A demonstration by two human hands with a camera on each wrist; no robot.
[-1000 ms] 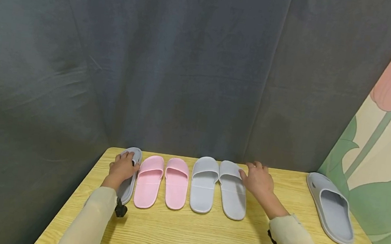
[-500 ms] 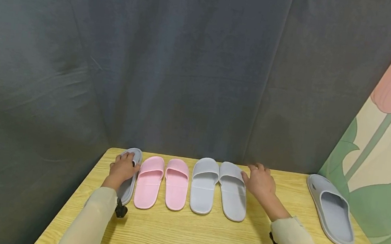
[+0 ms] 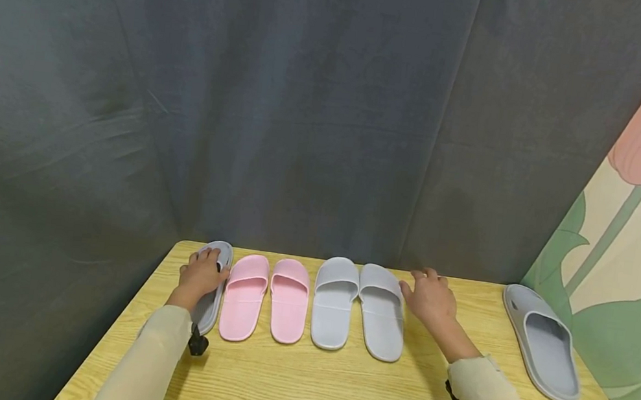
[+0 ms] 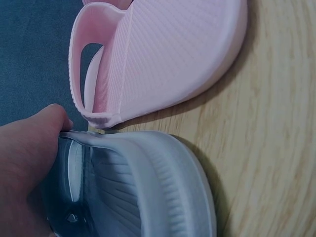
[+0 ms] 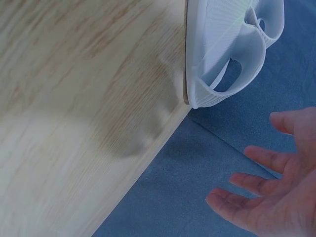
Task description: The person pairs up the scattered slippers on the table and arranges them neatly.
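Observation:
At the left end of the row in the head view, my left hand [image 3: 200, 274] grips a blue-grey slipper [image 4: 182, 177] over its strap. The thumb lies along the strap's side; the other fingers are mostly hidden. Beside it stand two pink slippers [image 3: 243, 303] [image 3: 288, 304], then two light grey slippers [image 3: 332, 312] [image 3: 382, 320]. My right hand [image 3: 432, 298] is just right of the last light grey one, apart from it. The right wrist view shows its fingers [image 5: 264, 158] spread and loosely bent, holding nothing.
Another blue-grey slipper [image 3: 542, 344] lies at the right side of the wooden table [image 3: 301, 387], its toe angled left. Behind the table hangs a dark grey curtain [image 3: 307, 107]. A tulip-painted wall [image 3: 637, 259] borders the right.
My right hand has shifted slightly right, away from the last light grey slipper. The left hand and all the slippers keep their places.

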